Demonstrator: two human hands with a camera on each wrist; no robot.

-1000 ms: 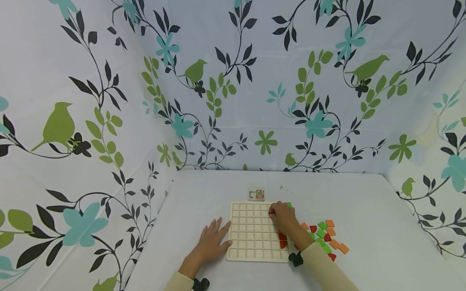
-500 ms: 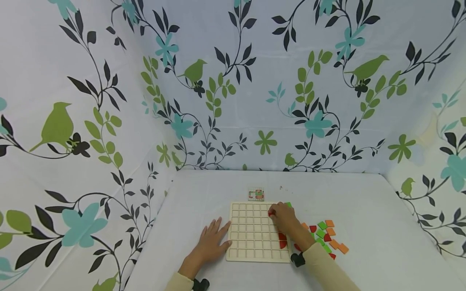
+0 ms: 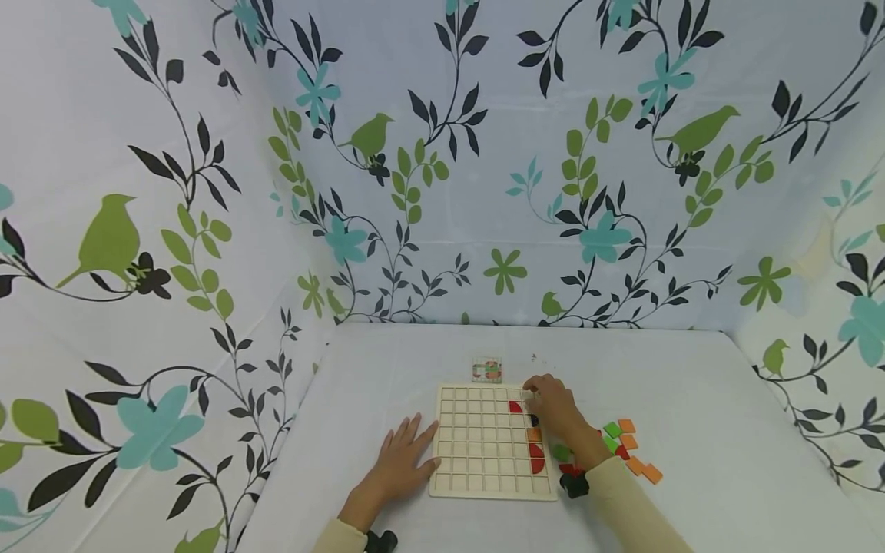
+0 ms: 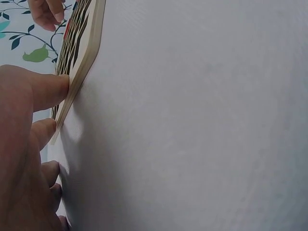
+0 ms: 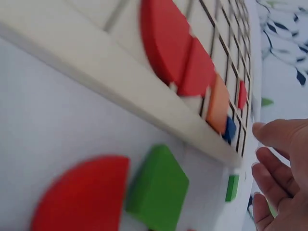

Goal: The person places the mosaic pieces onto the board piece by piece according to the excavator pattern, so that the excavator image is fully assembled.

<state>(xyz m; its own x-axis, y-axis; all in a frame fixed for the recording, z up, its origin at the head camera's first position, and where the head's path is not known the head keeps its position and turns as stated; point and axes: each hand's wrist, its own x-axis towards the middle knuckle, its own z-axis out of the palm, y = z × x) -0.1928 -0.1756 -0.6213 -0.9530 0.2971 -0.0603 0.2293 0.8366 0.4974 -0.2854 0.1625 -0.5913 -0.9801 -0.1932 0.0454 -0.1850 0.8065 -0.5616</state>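
A wooden grid board (image 3: 484, 442) lies on the white table. My left hand (image 3: 401, 461) rests beside it with fingers spread; in the left wrist view the thumb (image 4: 50, 91) and a finger touch the board's edge. My right hand (image 3: 556, 407) is over the far right corner, its fingers loosely bent with nothing between them in the right wrist view. A red quarter-round tile (image 3: 515, 407) sits in a cell left of that hand. Down the right column sit a dark blue tile (image 5: 230, 130), an orange tile (image 3: 535, 435) and two red tiles (image 3: 537, 458).
Loose orange, green and red tiles (image 3: 626, 425) lie right of the board, partly hidden by the right forearm. A green tile (image 5: 232, 187) lies near the board's far right corner. A small patterned card (image 3: 487, 369) is behind the board. Patterned cloth (image 3: 442, 230) hangs behind the table.
My right hand has let go of the red tile, which now sits in a cell, and has moved right and slightly away. The left hand has not moved.
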